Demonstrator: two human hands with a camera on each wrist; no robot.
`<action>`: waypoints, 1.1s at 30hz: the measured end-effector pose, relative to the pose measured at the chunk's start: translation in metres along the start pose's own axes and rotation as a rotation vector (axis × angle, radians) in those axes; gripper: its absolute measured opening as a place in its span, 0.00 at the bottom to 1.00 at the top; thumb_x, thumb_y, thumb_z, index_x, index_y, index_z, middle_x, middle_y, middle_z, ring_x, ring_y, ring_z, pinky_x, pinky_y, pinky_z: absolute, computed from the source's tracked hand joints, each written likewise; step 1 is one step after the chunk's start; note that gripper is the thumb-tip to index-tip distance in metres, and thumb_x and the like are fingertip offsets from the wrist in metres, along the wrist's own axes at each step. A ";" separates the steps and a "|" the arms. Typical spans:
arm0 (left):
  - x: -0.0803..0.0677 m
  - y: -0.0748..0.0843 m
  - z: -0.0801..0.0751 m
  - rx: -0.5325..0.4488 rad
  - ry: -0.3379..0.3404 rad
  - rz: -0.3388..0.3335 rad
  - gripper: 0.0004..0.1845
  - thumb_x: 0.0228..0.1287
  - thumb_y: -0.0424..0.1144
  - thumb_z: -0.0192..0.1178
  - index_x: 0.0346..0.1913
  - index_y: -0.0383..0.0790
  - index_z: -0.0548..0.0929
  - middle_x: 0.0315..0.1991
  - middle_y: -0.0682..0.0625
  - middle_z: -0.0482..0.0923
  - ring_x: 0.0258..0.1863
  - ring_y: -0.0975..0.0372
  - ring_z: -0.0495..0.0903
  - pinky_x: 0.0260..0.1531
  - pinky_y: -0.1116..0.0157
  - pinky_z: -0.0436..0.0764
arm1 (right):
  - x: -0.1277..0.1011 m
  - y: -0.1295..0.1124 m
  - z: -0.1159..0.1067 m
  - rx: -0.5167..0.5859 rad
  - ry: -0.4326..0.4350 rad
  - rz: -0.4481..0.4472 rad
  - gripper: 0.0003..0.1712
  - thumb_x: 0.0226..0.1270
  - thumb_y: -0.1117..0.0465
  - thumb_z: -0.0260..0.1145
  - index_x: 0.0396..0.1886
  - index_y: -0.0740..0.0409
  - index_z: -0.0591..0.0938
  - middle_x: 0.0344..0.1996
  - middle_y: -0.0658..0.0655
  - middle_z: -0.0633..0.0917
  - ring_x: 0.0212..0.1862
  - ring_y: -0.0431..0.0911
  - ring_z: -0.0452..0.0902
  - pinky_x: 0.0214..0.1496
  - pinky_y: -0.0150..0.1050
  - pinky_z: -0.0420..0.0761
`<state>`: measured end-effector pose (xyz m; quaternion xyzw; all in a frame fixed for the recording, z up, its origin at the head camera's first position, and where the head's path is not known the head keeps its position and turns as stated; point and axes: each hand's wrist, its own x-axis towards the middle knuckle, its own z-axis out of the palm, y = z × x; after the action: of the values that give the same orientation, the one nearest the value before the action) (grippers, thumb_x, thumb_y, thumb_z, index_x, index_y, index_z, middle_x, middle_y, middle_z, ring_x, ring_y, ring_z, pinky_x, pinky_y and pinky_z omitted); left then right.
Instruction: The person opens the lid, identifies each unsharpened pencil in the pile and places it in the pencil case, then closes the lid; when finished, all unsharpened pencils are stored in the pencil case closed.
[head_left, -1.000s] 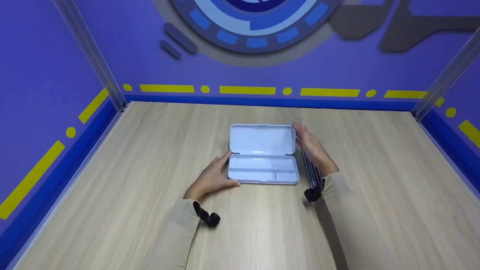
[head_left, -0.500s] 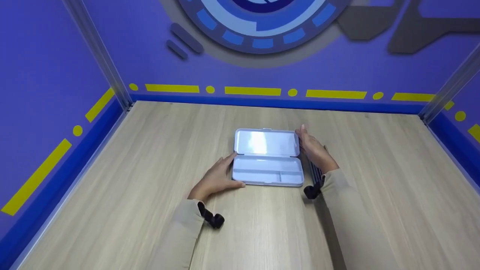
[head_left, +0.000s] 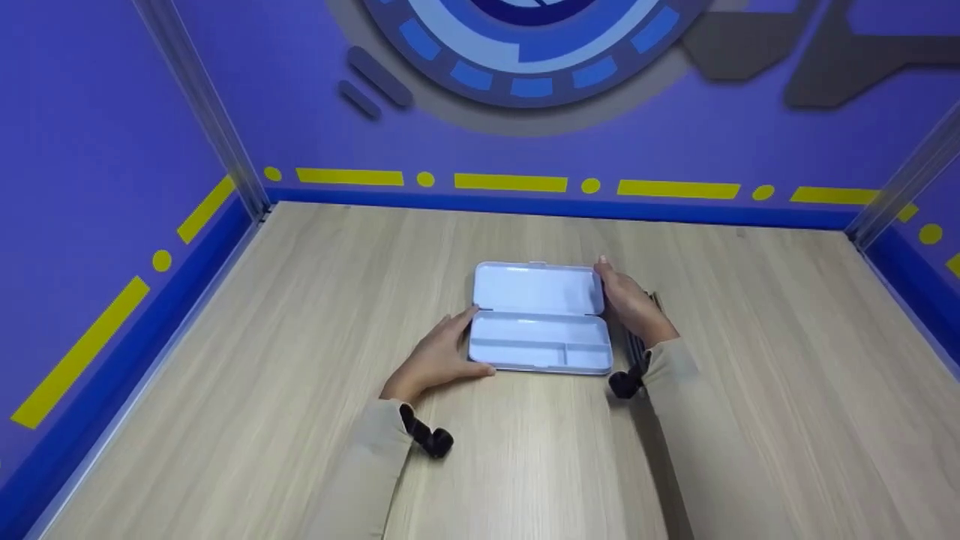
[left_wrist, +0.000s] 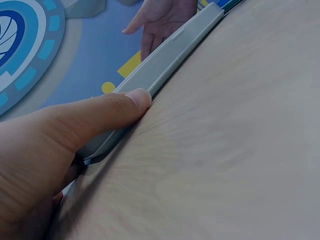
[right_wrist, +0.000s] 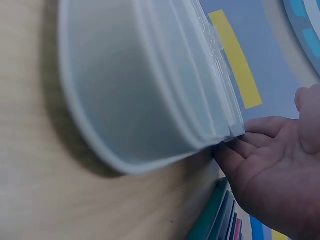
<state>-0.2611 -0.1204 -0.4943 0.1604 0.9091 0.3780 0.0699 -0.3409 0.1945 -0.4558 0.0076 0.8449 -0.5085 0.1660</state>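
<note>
A pale plastic pencil case [head_left: 540,343] lies unfolded on the wooden table, its inside divided into three compartments. Its lid [head_left: 537,289] leans back behind the base. My left hand [head_left: 436,358] grips the base's left end, with the thumb along the front wall in the left wrist view. At the lid's right edge is my right hand [head_left: 631,304]; in the right wrist view its fingers [right_wrist: 242,147] extend straight against the lid's corner, with the tips partly hidden. Beside and beneath that hand lie several long thin sticks [right_wrist: 212,215], green, dark and red, mostly covered in the head view.
The wooden table [head_left: 337,300] meets a blue-purple back wall [head_left: 487,150] with yellow dashes. Metal posts [head_left: 206,112] stand at the corners. A small black wrist camera [head_left: 436,442] hangs from the left sleeve, another [head_left: 624,384] from the right.
The lid has tilted farther back, with my right hand following it down. My left hand keeps its grip on the base. The whole head view has shifted slightly.
</note>
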 end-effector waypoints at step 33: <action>-0.001 0.000 0.000 -0.006 -0.012 -0.014 0.54 0.49 0.63 0.68 0.76 0.51 0.54 0.76 0.48 0.54 0.76 0.45 0.47 0.73 0.47 0.51 | -0.061 -0.004 -0.057 -0.318 0.013 -0.134 0.39 0.74 0.43 0.50 0.73 0.66 0.59 0.70 0.70 0.64 0.71 0.63 0.59 0.71 0.59 0.61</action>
<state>-0.2605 -0.1204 -0.4939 0.1560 0.9087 0.3792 0.0785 -0.2992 0.2511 -0.4101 -0.0718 0.9143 -0.3783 0.1255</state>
